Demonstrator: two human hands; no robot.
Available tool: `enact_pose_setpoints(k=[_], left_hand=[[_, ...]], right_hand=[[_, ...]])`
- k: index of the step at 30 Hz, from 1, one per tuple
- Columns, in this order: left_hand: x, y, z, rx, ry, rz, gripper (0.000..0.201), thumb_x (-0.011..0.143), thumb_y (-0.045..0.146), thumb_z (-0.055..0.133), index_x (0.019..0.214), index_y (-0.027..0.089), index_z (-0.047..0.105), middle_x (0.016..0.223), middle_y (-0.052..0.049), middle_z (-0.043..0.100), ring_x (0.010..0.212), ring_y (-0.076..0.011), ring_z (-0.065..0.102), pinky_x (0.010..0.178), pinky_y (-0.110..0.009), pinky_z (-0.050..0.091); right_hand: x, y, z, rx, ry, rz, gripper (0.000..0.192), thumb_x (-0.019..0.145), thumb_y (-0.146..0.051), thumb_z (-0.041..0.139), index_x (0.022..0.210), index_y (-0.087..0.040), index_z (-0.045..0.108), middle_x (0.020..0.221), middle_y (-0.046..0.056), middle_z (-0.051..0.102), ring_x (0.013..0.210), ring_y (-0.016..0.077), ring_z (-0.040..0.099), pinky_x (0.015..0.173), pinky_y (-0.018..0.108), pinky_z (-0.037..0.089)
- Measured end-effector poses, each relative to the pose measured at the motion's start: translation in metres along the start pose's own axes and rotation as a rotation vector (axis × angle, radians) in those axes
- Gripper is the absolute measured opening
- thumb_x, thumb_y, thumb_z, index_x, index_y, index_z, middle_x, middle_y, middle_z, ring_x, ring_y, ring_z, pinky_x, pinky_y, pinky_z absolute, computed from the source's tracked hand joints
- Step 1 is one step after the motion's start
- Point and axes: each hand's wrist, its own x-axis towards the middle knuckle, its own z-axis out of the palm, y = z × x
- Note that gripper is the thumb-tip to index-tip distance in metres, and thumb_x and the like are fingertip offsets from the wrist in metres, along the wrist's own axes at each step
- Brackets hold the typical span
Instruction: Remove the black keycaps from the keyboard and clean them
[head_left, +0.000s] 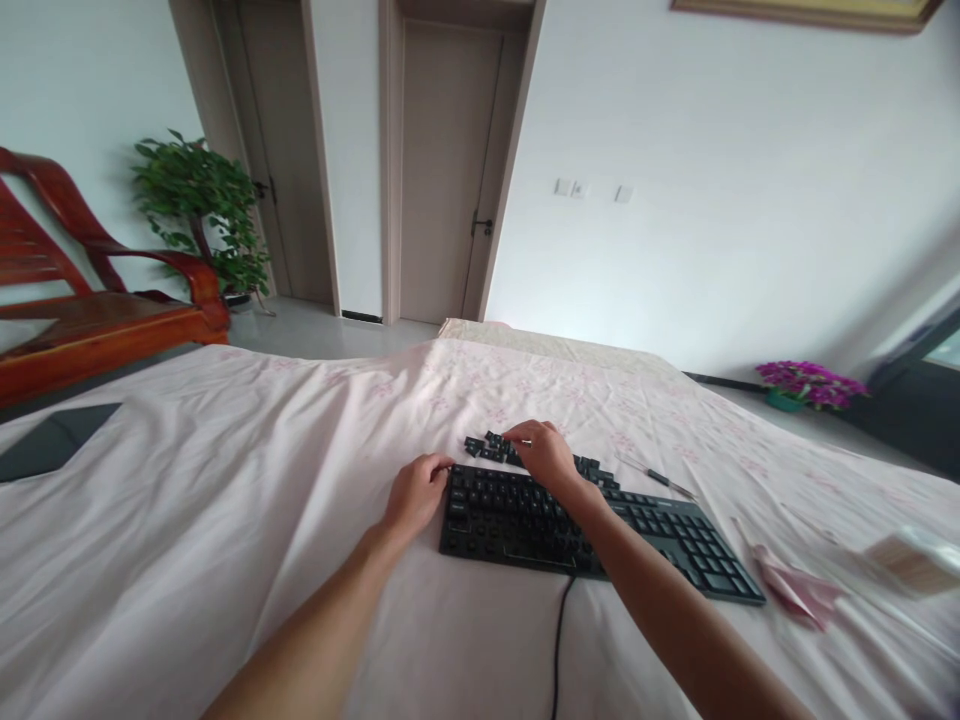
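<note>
A black keyboard (517, 535) lies on the pink flowered cloth, with some keycaps off its left part and the number pad keys in place. My left hand (416, 495) is closed at its back left corner, fingertips and thumb on the edge. Loose black keycaps (487, 450) are scattered behind the keyboard. My right hand (546, 455) reaches over the keyboard into them, thumb and forefinger pinched at a keycap that the fingers mostly cover. More keycaps (596, 470) lie to the right of that hand. The right forearm hides the middle of the keyboard.
A dark-handled screwdriver (660, 478) lies behind the keyboard's right part. To the right are a pink cloth piece (799, 590) and a clear-wrapped pack (915, 562). A cable (559, 640) runs toward me. A dark flat object (56, 440) lies far left.
</note>
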Motion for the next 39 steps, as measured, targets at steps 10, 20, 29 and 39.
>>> enact_pose_setpoints(k=[10,20,29,39], left_hand=[[0.002,0.001,-0.001,0.003,0.001,0.02,0.026,0.084,0.02,0.048,0.099,0.022,0.069,0.102,-0.002,0.07,0.097,-0.0155,0.062,0.085,-0.024,0.043],[0.002,0.002,-0.001,-0.01,-0.006,-0.005,0.025,0.083,0.02,0.049,0.098,0.022,0.069,0.102,-0.002,0.07,0.096,-0.0154,0.062,0.085,-0.023,0.043],[0.002,0.007,-0.005,0.005,-0.011,-0.016,0.025,0.083,0.02,0.05,0.098,0.022,0.069,0.102,-0.002,0.071,0.096,-0.0157,0.063,0.085,-0.023,0.044],[0.001,0.006,-0.003,0.018,-0.006,-0.018,0.026,0.083,0.021,0.049,0.1,0.023,0.069,0.1,-0.002,0.071,0.092,-0.0156,0.062,0.082,-0.023,0.044]], right_hand=[[0.048,-0.011,0.022,-0.259,-0.13,0.106,0.021,0.079,-0.027,0.057,0.088,-0.027,0.075,0.097,0.004,0.071,0.104,0.024,0.051,0.082,0.031,0.036],[0.068,-0.03,0.042,-0.411,-0.242,0.108,0.019,0.075,-0.022,0.059,0.085,-0.016,0.074,0.103,0.015,0.068,0.11,0.0301,0.044,0.087,0.038,0.029],[0.07,-0.037,0.036,-0.399,-0.236,0.11,0.017,0.076,-0.018,0.061,0.084,-0.014,0.074,0.091,0.017,0.07,0.109,0.0327,0.046,0.085,0.04,0.03],[-0.023,-0.046,0.005,0.071,-0.018,-0.149,0.015,0.081,-0.035,0.065,0.093,-0.032,0.074,0.091,0.0,0.069,0.09,0.0183,0.054,0.082,0.027,0.039]])
